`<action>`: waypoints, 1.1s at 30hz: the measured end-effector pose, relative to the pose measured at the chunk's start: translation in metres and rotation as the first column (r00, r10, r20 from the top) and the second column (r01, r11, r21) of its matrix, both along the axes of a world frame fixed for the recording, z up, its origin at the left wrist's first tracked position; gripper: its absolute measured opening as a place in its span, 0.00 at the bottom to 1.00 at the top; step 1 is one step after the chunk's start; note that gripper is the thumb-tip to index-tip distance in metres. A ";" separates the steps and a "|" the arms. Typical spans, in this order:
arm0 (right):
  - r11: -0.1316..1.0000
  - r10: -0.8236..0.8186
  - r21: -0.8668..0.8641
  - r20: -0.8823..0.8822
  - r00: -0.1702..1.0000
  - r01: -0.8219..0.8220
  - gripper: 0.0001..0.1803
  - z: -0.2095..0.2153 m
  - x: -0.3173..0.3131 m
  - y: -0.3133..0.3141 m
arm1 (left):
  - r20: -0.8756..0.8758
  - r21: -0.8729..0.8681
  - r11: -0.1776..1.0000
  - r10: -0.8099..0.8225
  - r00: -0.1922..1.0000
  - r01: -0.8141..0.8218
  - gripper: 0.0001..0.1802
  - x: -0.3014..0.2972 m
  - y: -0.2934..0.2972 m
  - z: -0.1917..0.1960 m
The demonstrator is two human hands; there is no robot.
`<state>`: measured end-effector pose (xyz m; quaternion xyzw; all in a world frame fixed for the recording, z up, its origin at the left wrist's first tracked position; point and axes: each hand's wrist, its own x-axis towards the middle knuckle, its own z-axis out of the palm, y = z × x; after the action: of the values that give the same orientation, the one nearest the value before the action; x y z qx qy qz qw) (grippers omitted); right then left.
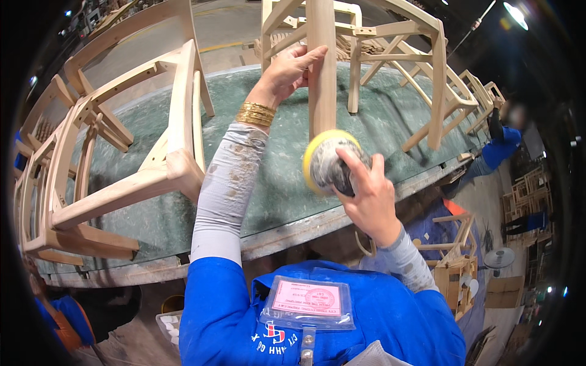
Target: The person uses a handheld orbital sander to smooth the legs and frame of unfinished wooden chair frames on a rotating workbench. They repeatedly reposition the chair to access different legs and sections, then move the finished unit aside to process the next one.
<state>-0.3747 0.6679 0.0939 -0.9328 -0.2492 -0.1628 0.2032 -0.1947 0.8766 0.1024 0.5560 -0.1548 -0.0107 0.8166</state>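
A pale wooden chair frame (432,79) stands on the green tabletop, and one of its legs (323,100) points down toward me. My left hand (291,72) is closed around this leg, with the thumb lying across its front. In my right hand (371,198) is a round power sander (334,160) with a yellow rim and a dusty, dark-and-white body. The sander's pad sits at the near end of the leg, apparently touching it. My fingers wrap over the sander's top; its edge looks slightly blurred.
Another wooden chair frame (131,183) lies on the left of the green tabletop (274,183), close to my left arm. The table's worn edge (293,230) runs in front of my body. At the right, a person in blue (502,143) stands near more chair frames (530,195).
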 end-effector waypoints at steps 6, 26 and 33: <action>1.000 0.017 0.007 -0.007 1.000 -0.017 0.43 -0.005 -0.004 -0.004 | 0.003 0.034 0.999 -0.004 1.000 0.004 0.27 0.002 0.002 -0.001; 1.000 -0.022 -0.007 0.030 0.999 0.022 0.40 0.001 -0.001 -0.005 | 0.018 0.022 0.998 -0.057 0.998 0.057 0.26 0.009 0.003 -0.002; 0.999 0.028 0.032 -0.196 0.980 -0.022 0.41 -0.020 -0.030 -0.045 | 0.038 -0.007 1.000 -0.023 0.999 0.023 0.26 0.011 0.007 0.000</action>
<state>-0.4051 0.6230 0.0735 -0.9380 -0.2372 -0.0712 0.2425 -0.1839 0.8833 0.1024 0.5513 -0.1765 -0.0091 0.8154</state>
